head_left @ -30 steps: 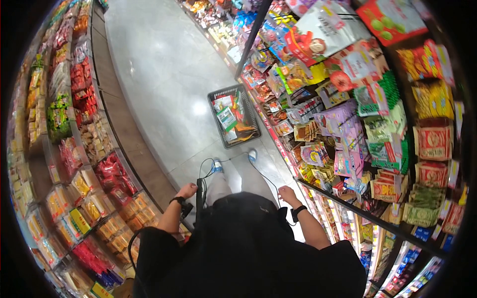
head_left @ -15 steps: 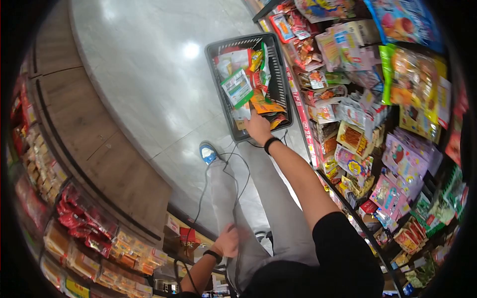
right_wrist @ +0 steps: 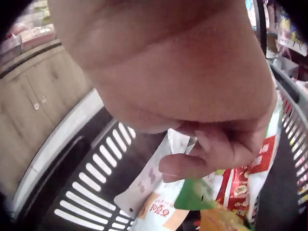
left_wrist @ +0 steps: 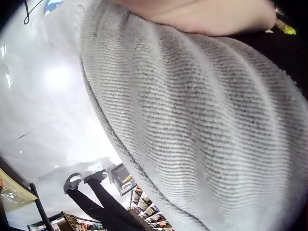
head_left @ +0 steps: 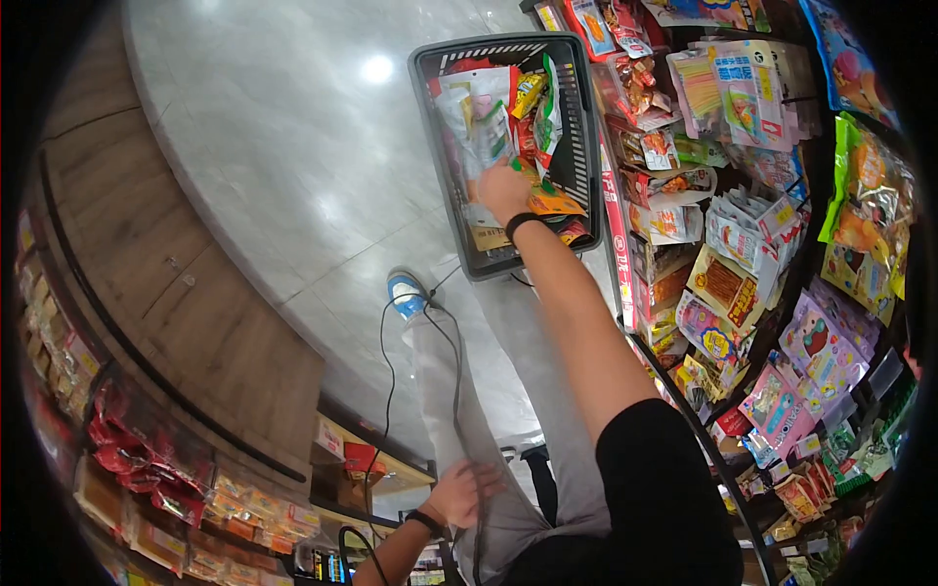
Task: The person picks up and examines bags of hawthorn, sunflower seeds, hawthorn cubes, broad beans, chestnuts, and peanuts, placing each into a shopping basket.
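Inside the dark basket [head_left: 583, 146], the right hand [head_left: 504, 191] pinched a white packet [right_wrist: 167, 147], while outside the basket the left hand [head_left: 465, 494] lay loosely on grey trousers [head_left: 433, 391].

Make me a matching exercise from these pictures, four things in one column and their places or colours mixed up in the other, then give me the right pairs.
Column one
1. Basket
2. Left grip
3. Shoe
4. Right grip

Column two
A. blue and white
B. in among the packets
C. dark, with slotted sides
D. at the grey trouser leg

Right pairs: 1-C, 2-D, 3-A, 4-B.
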